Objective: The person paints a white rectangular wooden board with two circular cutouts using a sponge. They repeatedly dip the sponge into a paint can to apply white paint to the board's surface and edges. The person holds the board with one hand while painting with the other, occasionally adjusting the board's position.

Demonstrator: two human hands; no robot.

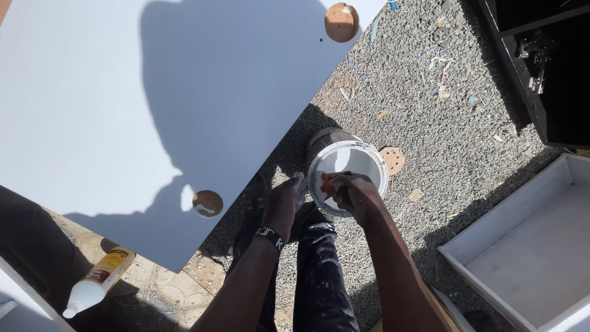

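A round tin (pixel 347 161) of white paint stands on the gravel in front of me. My right hand (pixel 351 193) is over its near rim, closed on a small red-handled tool whose tip dips into the paint. My left hand (pixel 284 203) rests against the tin's left side, fingers on the rim, with a beaded band at the wrist. A large white-painted board (pixel 123 104) with two round cut-out holes lies to the left.
A glue bottle (pixel 98 281) lies at the lower left on paving. A white drawer box (pixel 534 246) sits at the right, a black cabinet (pixel 541 67) at the upper right. A sanding disc (pixel 392 160) lies beside the tin. Shavings litter the gravel.
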